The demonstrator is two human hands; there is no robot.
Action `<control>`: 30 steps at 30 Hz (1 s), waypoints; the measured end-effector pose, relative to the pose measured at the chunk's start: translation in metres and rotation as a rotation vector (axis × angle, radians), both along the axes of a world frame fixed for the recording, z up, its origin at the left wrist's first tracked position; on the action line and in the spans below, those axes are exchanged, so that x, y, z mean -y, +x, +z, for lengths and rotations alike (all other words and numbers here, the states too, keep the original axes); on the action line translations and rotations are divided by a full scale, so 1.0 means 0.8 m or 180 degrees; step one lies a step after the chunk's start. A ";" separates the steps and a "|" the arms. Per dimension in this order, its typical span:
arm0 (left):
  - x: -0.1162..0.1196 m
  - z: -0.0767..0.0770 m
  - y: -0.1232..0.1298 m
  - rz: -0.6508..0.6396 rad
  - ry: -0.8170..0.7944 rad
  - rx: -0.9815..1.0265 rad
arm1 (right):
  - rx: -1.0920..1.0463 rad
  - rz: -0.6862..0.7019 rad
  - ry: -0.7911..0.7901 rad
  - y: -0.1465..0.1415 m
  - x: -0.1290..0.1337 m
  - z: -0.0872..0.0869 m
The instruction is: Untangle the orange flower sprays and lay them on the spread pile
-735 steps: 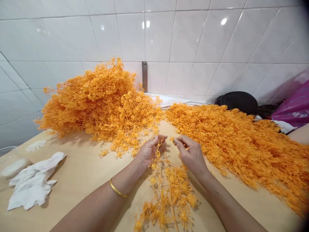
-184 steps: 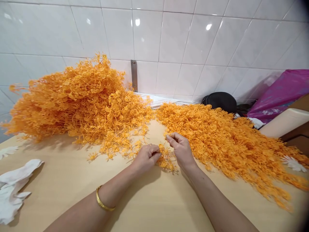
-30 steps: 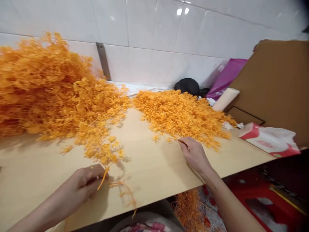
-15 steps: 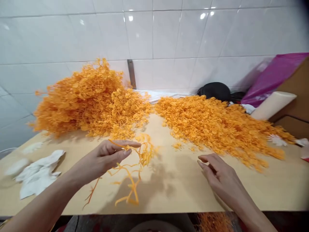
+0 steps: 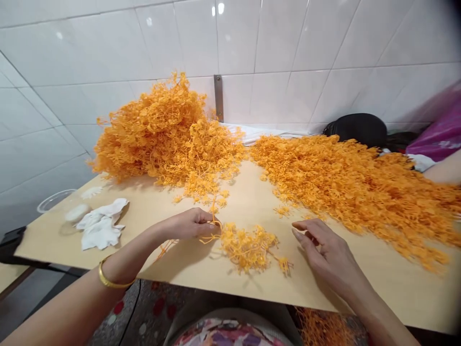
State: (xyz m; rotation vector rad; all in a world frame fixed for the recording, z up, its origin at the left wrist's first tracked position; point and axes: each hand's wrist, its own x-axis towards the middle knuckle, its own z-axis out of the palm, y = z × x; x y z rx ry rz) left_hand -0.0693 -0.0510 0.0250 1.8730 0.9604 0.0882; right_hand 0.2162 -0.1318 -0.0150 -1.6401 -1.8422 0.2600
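Observation:
My left hand [image 5: 194,224] pinches the stems of a yellow-orange plastic flower bunch [image 5: 248,245], whose blossoms spread to the right of the fingers, low over the table [image 5: 144,206]. To the right of that bunch, my right hand [image 5: 320,242] hovers with curled fingers, thumb and forefinger apart and nothing between them. Behind my left hand rises a tall tangled heap of orange plastic sprays [image 5: 154,134]. A lower, wider orange heap [image 5: 353,178] stretches across the right side. A thin orange stem piece lies beside my left wrist.
A crumpled white cloth [image 5: 103,226] and a white rounded object [image 5: 77,212] lie at the left. At the back right are a black case [image 5: 356,129] and a purple bag [image 5: 439,127]. More orange pieces [image 5: 324,327] show below the table's front edge.
The view has turned left. The bunch in my left hand has come lower and now spreads toward my right hand. My right hand keeps much the same curled shape.

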 end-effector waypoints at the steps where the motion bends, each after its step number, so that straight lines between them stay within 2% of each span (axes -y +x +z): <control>1: 0.000 0.001 -0.002 -0.0040 0.0119 -0.0066 | 0.0003 0.0167 0.0013 -0.008 -0.003 0.002; 4: -0.003 0.005 -0.004 -0.0147 0.0797 -0.0441 | 0.0233 0.0679 0.0084 -0.034 -0.007 0.007; 7: -0.011 0.003 0.000 -0.0304 0.1855 -0.1002 | 0.0746 0.1020 0.0102 -0.053 -0.001 0.000; 10: -0.021 -0.001 0.010 -0.0517 0.2962 -0.1445 | 0.0952 0.0907 0.0261 -0.061 0.008 -0.020; 12: -0.030 -0.002 0.018 -0.0640 0.3367 -0.1499 | 0.0884 0.0625 0.0334 -0.064 0.014 -0.033; 14: -0.042 -0.001 0.027 -0.0653 0.3265 -0.1310 | 0.0825 0.0393 0.0348 -0.066 0.017 -0.041; 17: -0.061 0.005 0.034 -0.0539 0.2508 -0.0854 | 0.0865 0.0215 0.0386 -0.071 0.020 -0.043; 20: -0.071 0.017 0.033 -0.0091 0.1911 -0.0465 | 0.0953 0.0050 0.0470 -0.073 0.019 -0.041; 22: -0.063 0.027 0.031 0.0516 0.1998 -0.0200 | 0.1013 -0.0042 0.0509 -0.074 0.017 -0.041; 24: -0.042 0.034 0.032 0.0999 0.2358 0.0068 | 0.1061 -0.0102 0.0508 -0.076 0.016 -0.042; 25: -0.028 0.034 0.034 0.1034 0.2519 0.0191 | 0.1082 -0.0121 0.0497 -0.077 0.016 -0.042; 27: -0.003 0.027 0.038 0.0654 0.2752 0.0341 | 0.1117 -0.0150 0.0473 -0.079 0.015 -0.044; 29: 0.014 0.010 0.039 0.0229 0.2935 0.0206 | 0.1130 -0.0167 0.0466 -0.080 0.015 -0.044; 30: 0.018 -0.001 0.039 0.0161 0.2976 0.0090 | 0.1133 -0.0177 0.0467 -0.080 0.015 -0.045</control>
